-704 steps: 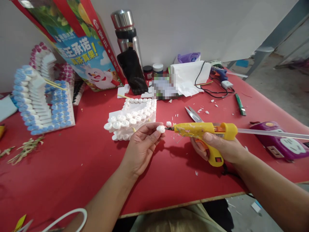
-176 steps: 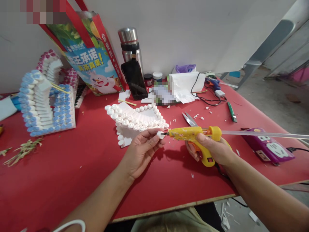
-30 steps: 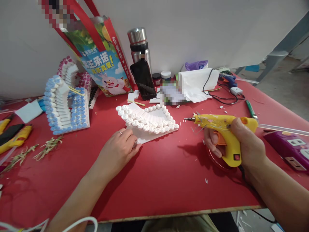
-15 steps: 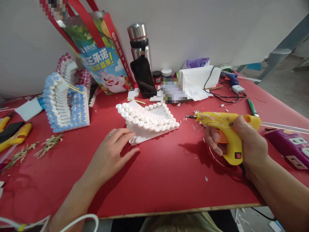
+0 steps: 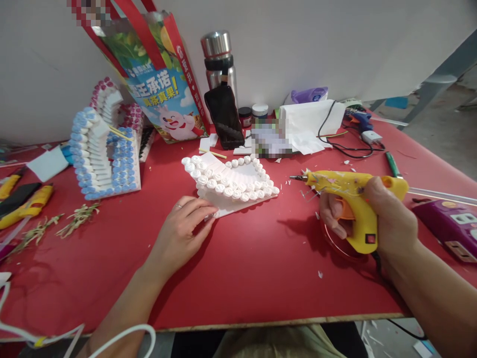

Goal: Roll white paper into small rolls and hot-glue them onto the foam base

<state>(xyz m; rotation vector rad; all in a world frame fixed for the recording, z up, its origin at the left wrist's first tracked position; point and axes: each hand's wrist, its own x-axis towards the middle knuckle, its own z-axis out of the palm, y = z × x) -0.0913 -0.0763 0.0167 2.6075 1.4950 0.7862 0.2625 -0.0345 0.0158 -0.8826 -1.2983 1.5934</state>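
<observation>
My left hand (image 5: 188,231) is at the near left corner of a white piece (image 5: 231,181) edged with rows of small white rosettes. Its thumb and fingers are pressed together at the base's corner; whatever is between the fingertips is too small to make out. My right hand (image 5: 387,214) is wrapped round the handle of a yellow glue gun (image 5: 343,184), with fingers near the orange trigger. The gun's metal nozzle points left, a short way right of the white piece and apart from it. A red round dish is partly hidden beneath the gun.
Blue-and-white (image 5: 100,159) and pink rosette pieces stand at the left, near a colourful bag (image 5: 167,94). A phone (image 5: 224,117) leans on a steel bottle (image 5: 217,47). Another yellow glue gun (image 5: 32,206) lies far left; a purple power strip (image 5: 447,223) sits right.
The fingers of my left hand have closed together at the white piece's corner. The whole view has shifted slightly; my right hand still holds the glue gun in much the same place.
</observation>
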